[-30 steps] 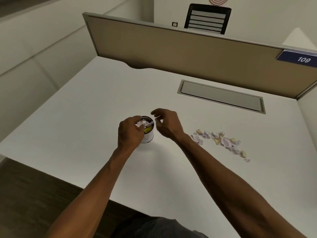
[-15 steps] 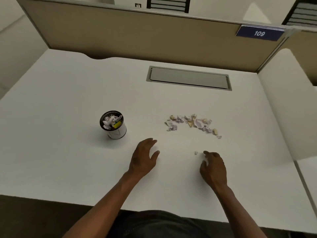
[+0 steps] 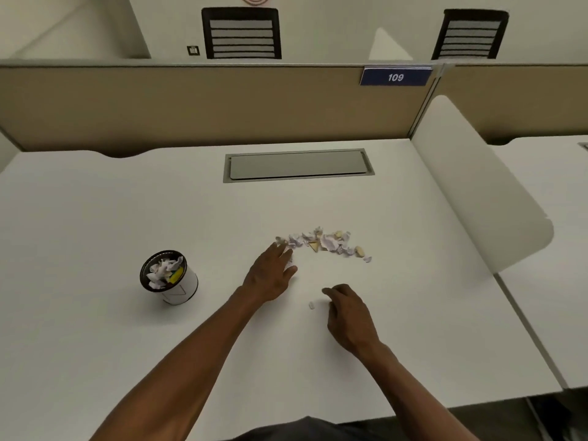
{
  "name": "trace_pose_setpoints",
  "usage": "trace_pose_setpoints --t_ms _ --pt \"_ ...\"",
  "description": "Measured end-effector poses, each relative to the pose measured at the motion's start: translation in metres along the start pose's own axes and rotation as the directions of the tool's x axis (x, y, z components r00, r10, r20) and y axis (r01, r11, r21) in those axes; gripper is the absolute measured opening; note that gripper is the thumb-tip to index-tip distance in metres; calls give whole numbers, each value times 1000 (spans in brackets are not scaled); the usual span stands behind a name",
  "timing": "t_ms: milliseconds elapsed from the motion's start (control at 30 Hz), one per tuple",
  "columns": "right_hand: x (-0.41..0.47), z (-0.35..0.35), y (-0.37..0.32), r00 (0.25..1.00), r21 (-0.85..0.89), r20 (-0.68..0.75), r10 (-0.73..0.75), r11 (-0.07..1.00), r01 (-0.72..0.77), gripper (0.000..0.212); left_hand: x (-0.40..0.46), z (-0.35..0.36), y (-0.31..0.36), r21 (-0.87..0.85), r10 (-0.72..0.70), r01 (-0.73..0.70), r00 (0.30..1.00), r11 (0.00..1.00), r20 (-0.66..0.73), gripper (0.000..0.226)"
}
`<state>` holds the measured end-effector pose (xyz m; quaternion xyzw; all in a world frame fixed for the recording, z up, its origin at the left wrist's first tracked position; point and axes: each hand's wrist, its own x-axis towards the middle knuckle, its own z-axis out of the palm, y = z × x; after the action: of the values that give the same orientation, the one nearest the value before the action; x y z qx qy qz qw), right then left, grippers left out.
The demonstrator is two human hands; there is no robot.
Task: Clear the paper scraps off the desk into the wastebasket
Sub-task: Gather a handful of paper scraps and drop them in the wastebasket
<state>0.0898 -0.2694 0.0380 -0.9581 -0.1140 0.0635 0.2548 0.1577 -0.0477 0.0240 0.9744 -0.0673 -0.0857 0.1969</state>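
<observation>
Desk (image 3: 95, 218) surface, smooth and white, lies bare along its left and near edges, bounded at the back by a tan partition (image 3: 191, 103). Crumpled white and yellowish paper scraps (image 3: 324, 241) form a ragged arc mid-desk, right of centre. Left hand (image 3: 270, 275) lies flat, fingers spread, touching the arc's left end. Right hand (image 3: 346, 310) is curled loosely beside one stray scrap (image 3: 311, 305). Wastebasket (image 3: 178, 288), a small white cylinder with a dark rim, stands towards the left, stuffed with paper.
</observation>
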Motion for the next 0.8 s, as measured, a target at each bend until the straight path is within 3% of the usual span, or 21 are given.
trace_pose_setpoints --t_ms 267,367,500,600,800 --pt "69 -27 -15 995 -31 -36 -88 996 87 48 -60 32 12 -64 83 -91 990 994 -113 53" --pt "108 -23 -34 988 -96 50 -148 984 152 60 -87 40 16 -113 105 -119 987 986 -125 51" --pt "144 -6 -57 933 -226 273 -235 927 300 70 -104 35 17 -291 34 -96 977 952 -211 47" --pt "149 8 -66 899 -288 353 -258 884 367 64 -105 27 8 -366 -33 -67 965 928 -259 46" --pt "102 30 -52 902 -187 256 -348 898 399 47 -82 14 -23 -372 -127 10 949 928 -290 45"
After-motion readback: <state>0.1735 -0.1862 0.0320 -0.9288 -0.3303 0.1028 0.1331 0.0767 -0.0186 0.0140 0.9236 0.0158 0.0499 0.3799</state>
